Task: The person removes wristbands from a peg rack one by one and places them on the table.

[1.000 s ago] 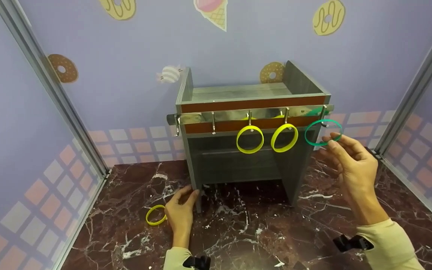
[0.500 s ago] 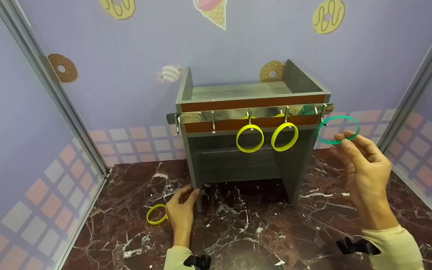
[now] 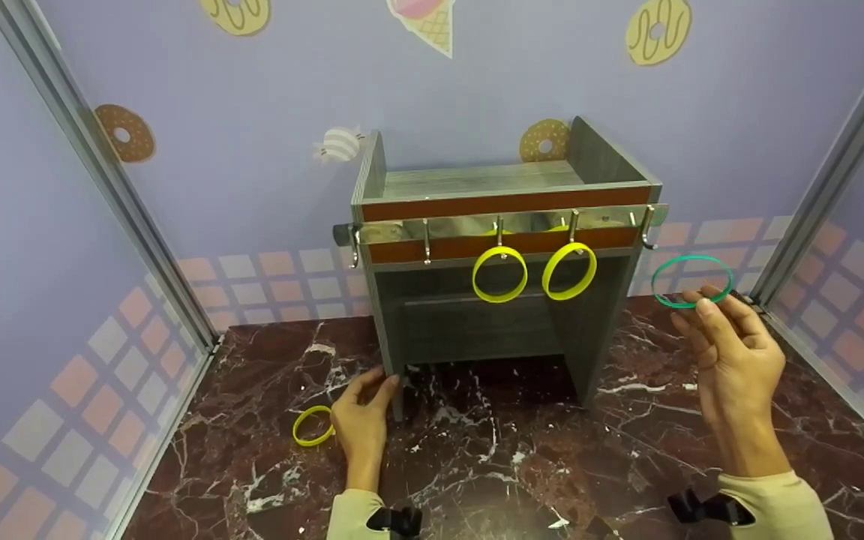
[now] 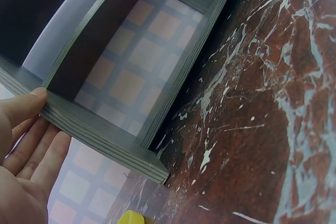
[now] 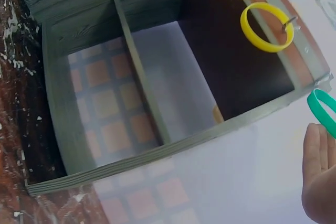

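Right hand [image 3: 739, 356] and green ring [image 3: 693, 257] sit lower than half a second back, and farther from the rightmost hook [image 3: 648, 229] than a second back. Left hand [image 3: 361, 424]: no clear shift.

Head view: right thumb and fingers pinch the green ring at its near rim; ring below and to the right of the rightmost hook, off it. Held at one edge only, so a knock on the hook could twist it loose. Two hanging yellow rings [image 3: 549, 281] on neighbouring hooks; a leftward sweep might dislodge the nearer. Loose yellow ring [image 3: 296, 431] lies just beside the left hand, contact uncertain; a careless shift there could push it away.

Left wrist view: thumb on one side, fingers on the other, clamped on the grey shelf unit [image 4: 110, 142]. If that hold slackens, a push at the hooks could slide or rock the unit.

Right wrist view: green ring cut off by the frame edge; pinch not checkable here. Its gap to the hook is hard to judge; misjudged depth could cause a miss.
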{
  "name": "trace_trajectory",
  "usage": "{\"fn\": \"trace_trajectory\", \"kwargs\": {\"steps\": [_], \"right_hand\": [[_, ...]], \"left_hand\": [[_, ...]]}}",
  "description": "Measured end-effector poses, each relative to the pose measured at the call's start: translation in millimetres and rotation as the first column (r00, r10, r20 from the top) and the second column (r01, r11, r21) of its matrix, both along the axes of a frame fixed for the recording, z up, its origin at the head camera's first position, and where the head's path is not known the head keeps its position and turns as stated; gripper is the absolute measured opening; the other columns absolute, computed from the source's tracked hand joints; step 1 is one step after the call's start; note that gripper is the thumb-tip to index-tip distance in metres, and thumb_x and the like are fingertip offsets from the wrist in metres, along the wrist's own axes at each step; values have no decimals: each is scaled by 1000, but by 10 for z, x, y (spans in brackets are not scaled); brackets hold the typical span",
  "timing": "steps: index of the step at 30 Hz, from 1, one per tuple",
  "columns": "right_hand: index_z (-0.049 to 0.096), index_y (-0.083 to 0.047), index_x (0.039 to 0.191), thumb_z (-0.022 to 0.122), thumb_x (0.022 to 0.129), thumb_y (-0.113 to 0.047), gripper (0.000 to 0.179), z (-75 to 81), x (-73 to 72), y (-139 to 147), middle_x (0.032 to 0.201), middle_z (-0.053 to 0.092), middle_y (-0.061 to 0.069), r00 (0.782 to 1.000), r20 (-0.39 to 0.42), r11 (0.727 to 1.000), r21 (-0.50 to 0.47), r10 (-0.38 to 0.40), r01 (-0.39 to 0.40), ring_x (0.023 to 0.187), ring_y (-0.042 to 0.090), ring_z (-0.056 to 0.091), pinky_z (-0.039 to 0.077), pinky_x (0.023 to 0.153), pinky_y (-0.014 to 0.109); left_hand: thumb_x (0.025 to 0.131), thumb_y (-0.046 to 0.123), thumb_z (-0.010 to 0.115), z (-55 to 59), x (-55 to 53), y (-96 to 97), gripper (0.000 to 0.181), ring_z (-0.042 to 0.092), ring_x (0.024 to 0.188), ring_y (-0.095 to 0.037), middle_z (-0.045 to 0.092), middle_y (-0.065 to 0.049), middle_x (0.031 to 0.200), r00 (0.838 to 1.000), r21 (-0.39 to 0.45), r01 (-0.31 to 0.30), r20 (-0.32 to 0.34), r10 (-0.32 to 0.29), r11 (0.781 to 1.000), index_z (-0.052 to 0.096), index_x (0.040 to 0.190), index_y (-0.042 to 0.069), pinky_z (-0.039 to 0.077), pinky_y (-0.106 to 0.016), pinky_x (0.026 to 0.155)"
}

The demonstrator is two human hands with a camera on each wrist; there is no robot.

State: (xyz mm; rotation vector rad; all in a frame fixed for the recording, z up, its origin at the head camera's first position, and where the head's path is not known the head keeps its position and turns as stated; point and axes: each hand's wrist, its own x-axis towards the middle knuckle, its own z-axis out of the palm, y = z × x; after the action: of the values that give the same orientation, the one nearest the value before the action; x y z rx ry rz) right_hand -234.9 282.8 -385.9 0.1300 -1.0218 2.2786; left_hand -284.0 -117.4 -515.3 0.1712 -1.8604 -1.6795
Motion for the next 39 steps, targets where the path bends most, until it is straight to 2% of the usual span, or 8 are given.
{"fn": "trace_trajectory", "kwargs": {"steps": [5,10,14,22,29,33,36,39], "right_hand": [[63,16,124,71,98,7,29,-206,-91,42,108,74,25,998,58,999,-24,-28,29,89,27,77,61,83,35],[65,14,123,75,96,6,30,-475,-185,79,107,76,22,988,150,998,-36,-41,47,86,25,77,62,82,34],[66,16,122,74,95,7,29,-686,-236,115,105,76,22,981,190,998,-43,-45,54,86,25,77,62,81,35],[74,9,113,73,96,9,17,-1044,-282,135,102,78,18,959,275,997,-17,-67,75,81,23,77,63,77,32],[75,4,113,73,98,5,15,-1208,-291,182,98,79,15,932,354,996,77,-75,51,80,22,77,62,82,33],[73,-2,115,71,100,4,16,-1266,-290,203,99,79,12,905,419,989,146,-69,8,85,20,77,61,85,32],[73,-6,113,69,101,4,17,-1311,-304,219,99,80,9,884,464,982,184,-53,-37,85,20,78,61,86,29],[74,-7,109,69,101,5,16,-1359,-319,249,97,80,8,869,493,979,191,-29,-75,85,19,78,61,86,30]], "left_hand": [[88,11,89,-6,-9,-4,20,76,90,-23,79,-11,101,1000,6,10,-7,-9,1000,83,106,5,56,-18,72],[88,10,90,-1,-6,9,21,76,90,-23,79,-11,101,1000,22,11,-17,-11,1000,83,106,4,56,-18,71],[87,10,90,0,-6,27,22,76,90,-23,79,-12,103,1000,26,16,-7,-16,1000,82,106,3,56,-19,72],[86,8,90,-2,-24,24,20,75,90,-22,79,-12,102,1000,21,15,1,-15,1000,82,104,2,56,-19,74],[86,7,90,-4,-30,27,20,75,88,-21,79,-12,101,1000,33,16,-19,-15,999,82,104,2,55,-19,72],[86,3,89,10,-23,28,20,76,88,-25,79,-14,100,1000,30,1,-18,-1,1000,82,104,0,55,-17,71],[86,-2,87,83,28,46,19,76,88,-31,78,-17,98,1000,37,-4,-16,5,999,80,104,-3,55,-16,71],[87,-6,85,225,135,88,17,75,87,-31,77,-21,98,1000,46,6,-18,-5,999,79,103,-7,55,-16,70]]}}
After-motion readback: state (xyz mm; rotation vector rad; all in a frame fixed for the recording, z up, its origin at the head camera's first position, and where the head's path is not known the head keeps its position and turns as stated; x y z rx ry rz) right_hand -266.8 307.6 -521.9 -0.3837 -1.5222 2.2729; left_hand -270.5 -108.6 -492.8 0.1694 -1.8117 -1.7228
